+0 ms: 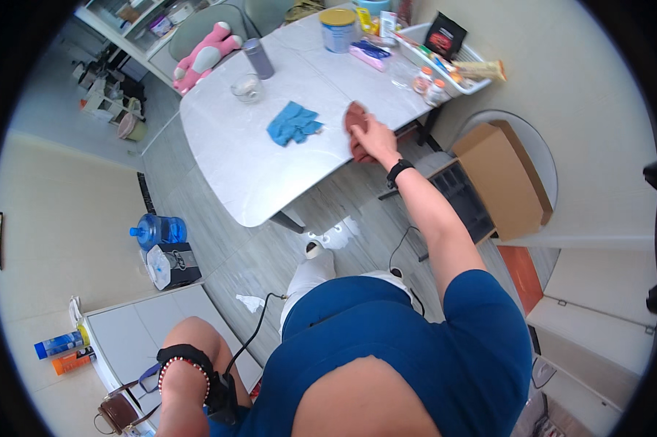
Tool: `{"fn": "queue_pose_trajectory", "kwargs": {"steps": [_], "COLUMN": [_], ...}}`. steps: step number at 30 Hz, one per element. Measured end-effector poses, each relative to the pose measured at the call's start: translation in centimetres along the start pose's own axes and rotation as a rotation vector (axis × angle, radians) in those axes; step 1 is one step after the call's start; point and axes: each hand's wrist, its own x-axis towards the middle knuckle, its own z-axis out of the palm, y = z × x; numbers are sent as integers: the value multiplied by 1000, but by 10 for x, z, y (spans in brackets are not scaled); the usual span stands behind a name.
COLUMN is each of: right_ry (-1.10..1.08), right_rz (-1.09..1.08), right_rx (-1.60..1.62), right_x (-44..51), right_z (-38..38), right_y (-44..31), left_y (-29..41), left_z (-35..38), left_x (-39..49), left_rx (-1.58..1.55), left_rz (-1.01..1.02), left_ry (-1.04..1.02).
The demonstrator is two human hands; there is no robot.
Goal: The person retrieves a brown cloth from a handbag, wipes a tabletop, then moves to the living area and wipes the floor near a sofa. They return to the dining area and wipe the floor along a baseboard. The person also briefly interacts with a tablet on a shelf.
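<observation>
My right hand (376,140) grips a reddish-brown cloth (355,116) at the near edge of a pale marble-look table (224,158). Part of the cloth lies bunched below my fingers by the table edge. To its left on the tabletop is a crumpled blue cloth (293,123), apart from my hand. My left arm is bent up toward the camera, with a beaded bracelet (167,367) and a black strap around it. The left hand itself is out of view past the bottom edge.
A glass bowl (247,89), a grey-purple tumbler (259,59), a lidded can (337,31) and a white basket (473,87) of packets stand on the table. An opened cardboard box (503,180) sits at the right. A black cable (254,328) runs beside my body. A water jug (161,231) stands left.
</observation>
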Motion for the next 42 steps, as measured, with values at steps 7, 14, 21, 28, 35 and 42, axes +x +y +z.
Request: {"fn": "queue_pose_trajectory", "kwargs": {"steps": [7,14,21,28,35,42], "right_ry": [86,-226,38,144,198,156], "right_rz": [52,-243,-20,273,362,150], "right_rx": [-366,-252,-266,-470,-554,-493], "right_x": [18,-106,0,137,218,178], "right_z": [98,126,72,46,53,55], "right_y": [-11,-86,4,78,93,66], "left_y": [-60,-97,-144,-207,-269,-307], "left_z": [-103,-157,-170,-161,-152,-156], "left_x": [-8,-13,-18,-22,-12,-10], "left_rx": [112,-56,14,-35,-5,-118], "left_rz": [6,-22,-68,-110,-212,-225], "left_ry": [-3,65,62,62,28,17]}}
